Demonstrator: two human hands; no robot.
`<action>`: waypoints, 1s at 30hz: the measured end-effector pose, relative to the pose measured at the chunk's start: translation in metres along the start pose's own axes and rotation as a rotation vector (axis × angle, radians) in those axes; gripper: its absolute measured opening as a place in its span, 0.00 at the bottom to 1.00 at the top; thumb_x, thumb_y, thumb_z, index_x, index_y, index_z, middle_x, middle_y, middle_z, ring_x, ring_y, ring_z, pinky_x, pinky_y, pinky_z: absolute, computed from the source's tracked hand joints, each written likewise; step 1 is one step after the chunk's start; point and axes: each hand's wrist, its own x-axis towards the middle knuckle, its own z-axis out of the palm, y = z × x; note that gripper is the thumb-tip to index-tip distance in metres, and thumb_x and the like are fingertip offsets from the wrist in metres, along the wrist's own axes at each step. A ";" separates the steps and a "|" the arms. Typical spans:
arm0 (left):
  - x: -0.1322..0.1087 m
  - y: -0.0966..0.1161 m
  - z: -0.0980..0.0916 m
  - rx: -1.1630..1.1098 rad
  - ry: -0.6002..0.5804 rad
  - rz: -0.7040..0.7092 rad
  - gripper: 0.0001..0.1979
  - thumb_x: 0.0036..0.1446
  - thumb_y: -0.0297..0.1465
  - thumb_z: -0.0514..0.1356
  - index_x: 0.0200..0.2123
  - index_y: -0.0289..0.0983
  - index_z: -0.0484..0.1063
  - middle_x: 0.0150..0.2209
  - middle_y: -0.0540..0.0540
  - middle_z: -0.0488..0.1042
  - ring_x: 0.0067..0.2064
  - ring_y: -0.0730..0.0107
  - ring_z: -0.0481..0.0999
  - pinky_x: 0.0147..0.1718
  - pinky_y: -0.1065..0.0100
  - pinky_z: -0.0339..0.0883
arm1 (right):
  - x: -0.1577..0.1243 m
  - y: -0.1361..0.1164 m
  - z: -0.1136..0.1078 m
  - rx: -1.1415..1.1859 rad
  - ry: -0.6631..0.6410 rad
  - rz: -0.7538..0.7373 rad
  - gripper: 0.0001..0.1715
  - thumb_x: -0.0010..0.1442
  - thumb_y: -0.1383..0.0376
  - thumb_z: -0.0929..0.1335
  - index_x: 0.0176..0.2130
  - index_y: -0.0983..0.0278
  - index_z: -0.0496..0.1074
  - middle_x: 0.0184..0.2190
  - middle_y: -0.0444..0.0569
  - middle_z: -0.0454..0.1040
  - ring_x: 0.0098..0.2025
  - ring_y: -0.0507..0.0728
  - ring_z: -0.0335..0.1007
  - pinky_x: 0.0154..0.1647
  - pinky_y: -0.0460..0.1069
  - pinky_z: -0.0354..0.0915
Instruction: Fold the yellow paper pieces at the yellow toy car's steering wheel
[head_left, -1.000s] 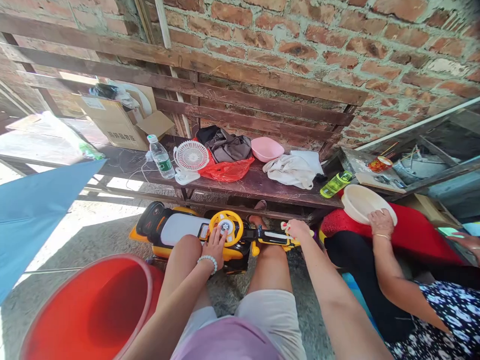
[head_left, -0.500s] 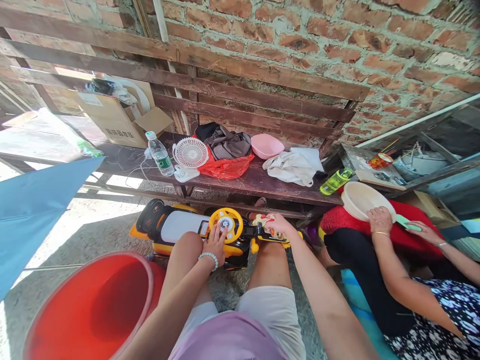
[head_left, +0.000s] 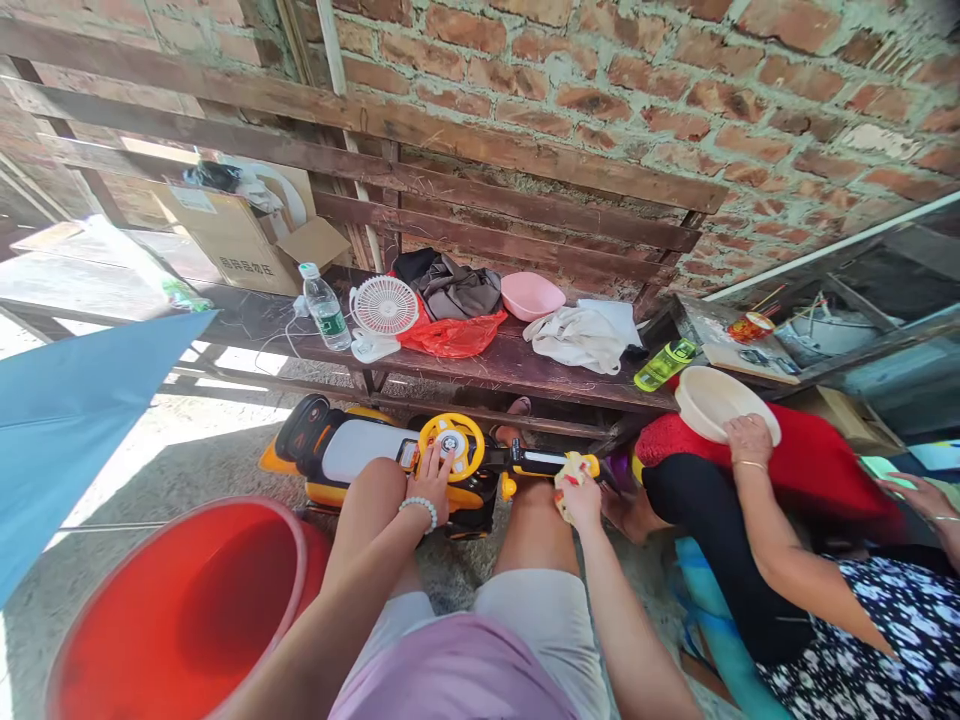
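A yellow-and-black ride-on toy car [head_left: 360, 455] with a grey seat stands before my knees. My left hand [head_left: 429, 490], wearing a pale bead bracelet, lies on the lower part of its yellow steering wheel [head_left: 474, 440], fingers stretched towards the hub. In my right hand [head_left: 583, 498] is a crumpled cream cloth [head_left: 574, 468] with red patches, bunched in closed fingers. That hand is over my right knee, at the right end of the car's handlebar-like bar [head_left: 544, 460], which has a white stripe and yellow end.
A wooden bench [head_left: 465, 365] bears a water bottle [head_left: 328, 315], fan [head_left: 385, 305], red bag [head_left: 454, 335], pink bowl [head_left: 532, 295] and white cloth [head_left: 574, 338]. A red tub [head_left: 150, 620] stands left. At right, another person's hand [head_left: 748, 440] holds a cream basin [head_left: 712, 400].
My right hand has moved right along the bar with the cloth, uncovering its white stripe. My left hand stays on the wheel. The other person's far hand has moved right, away from the basin.
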 end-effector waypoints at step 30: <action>-0.005 -0.003 -0.011 0.019 -0.015 0.027 0.54 0.59 0.34 0.65 0.78 0.41 0.35 0.79 0.41 0.27 0.79 0.44 0.30 0.68 0.44 0.58 | -0.027 -0.033 0.025 -0.731 -0.223 -0.414 0.23 0.64 0.67 0.66 0.57 0.61 0.75 0.58 0.57 0.74 0.57 0.66 0.70 0.57 0.56 0.66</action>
